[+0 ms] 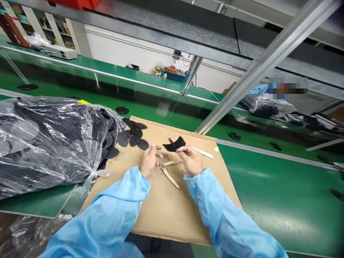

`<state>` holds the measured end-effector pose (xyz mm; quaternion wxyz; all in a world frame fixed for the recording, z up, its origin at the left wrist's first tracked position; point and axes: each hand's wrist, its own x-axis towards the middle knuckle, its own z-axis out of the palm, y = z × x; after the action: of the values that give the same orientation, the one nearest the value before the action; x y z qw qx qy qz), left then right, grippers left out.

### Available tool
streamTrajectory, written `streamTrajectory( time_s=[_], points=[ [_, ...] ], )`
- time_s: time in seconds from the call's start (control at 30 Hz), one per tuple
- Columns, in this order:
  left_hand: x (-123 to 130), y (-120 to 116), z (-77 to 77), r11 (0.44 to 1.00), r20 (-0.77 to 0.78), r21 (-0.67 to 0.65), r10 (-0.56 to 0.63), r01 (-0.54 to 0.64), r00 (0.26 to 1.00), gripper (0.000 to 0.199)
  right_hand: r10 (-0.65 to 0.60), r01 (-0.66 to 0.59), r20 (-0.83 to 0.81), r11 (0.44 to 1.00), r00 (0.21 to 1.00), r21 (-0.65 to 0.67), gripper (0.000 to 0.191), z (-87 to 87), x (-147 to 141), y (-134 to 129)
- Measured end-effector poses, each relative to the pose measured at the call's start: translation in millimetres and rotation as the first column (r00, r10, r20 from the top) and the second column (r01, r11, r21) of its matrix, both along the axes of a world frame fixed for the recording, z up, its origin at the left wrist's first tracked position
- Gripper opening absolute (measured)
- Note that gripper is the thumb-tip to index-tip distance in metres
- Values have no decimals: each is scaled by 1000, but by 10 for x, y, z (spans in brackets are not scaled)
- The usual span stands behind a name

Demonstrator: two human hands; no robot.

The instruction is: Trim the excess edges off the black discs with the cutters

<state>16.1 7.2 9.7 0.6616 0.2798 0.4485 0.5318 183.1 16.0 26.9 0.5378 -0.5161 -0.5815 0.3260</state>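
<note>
My right hand (192,159) pinches a dark, bent black piece (175,144) by its lower right edge, thumb against fingers. It looks soft or fuzzy, with a narrow strip standing up at its left; its exact kind I cannot make out. To its left, my left hand (150,160) is held with thumb and fingers apart, its fingertips close to the black piece, and nothing shows in it. Between and below both hands, nippers with cream handles (171,178) lie spread on the brown cardboard sheet (172,215). A thin white strip (206,154) lies behind my right hand.
Several flat black discs (135,129) lie at the cardboard's left, beside a large clear plastic bag (53,143) full of discs. Dark crumbs dot the cardboard. A metal post (258,68) slants at the right over the green bench (274,186). A person (260,89) is across the bench.
</note>
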Motion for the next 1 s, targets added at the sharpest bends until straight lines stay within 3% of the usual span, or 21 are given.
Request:
streamTrajectory(
  time_s=[0.1,0.17,0.23,0.27,0.33,0.4,0.5,0.53,0.6,0.67,0.73,0.9,1.0],
  points=[
    [-75,-29,59,958,175,-85,-257,275,950,53,92,-95,-90,995,992,-32,21,-106,-29,-334],
    [-101,-80,72,864,224,-46,-480,501,848,48,140,-146,-117,988,983,-47,22,-184,-31,-419],
    [-102,-133,67,790,205,34,-605,612,769,44,206,-209,-98,978,974,-23,24,-240,-26,-439],
    [-95,-152,61,778,191,70,-625,624,757,45,237,-236,-57,972,970,12,23,-254,-17,-437],
    [-72,-165,55,831,182,113,-556,544,811,49,249,-258,100,961,963,96,19,-259,21,-425],
    [-47,-140,59,923,196,126,-383,364,903,49,218,-271,336,955,916,119,37,-248,79,-416],
    [-18,-66,70,990,221,116,-110,86,969,38,269,-344,648,939,713,-11,81,-240,150,-427],
    [-12,-43,71,994,224,104,-47,24,974,35,295,-362,706,930,644,-58,86,-241,159,-435],
    [-5,-9,66,995,225,80,38,-58,974,30,300,-368,763,926,573,-88,77,-243,152,-453],
    [-2,6,60,993,231,69,77,-95,970,25,245,-337,778,941,579,-45,59,-240,132,-462],
    [-4,13,60,992,250,54,96,-113,963,21,142,-266,760,963,634,42,48,-230,122,-457],
    [-28,26,93,993,346,-82,104,-80,933,4,-115,-31,561,969,820,245,41,-174,161,-433],
    [-40,21,115,988,394,-156,69,-8,916,14,-147,-15,516,955,844,297,38,-147,154,-447]
  ],
)
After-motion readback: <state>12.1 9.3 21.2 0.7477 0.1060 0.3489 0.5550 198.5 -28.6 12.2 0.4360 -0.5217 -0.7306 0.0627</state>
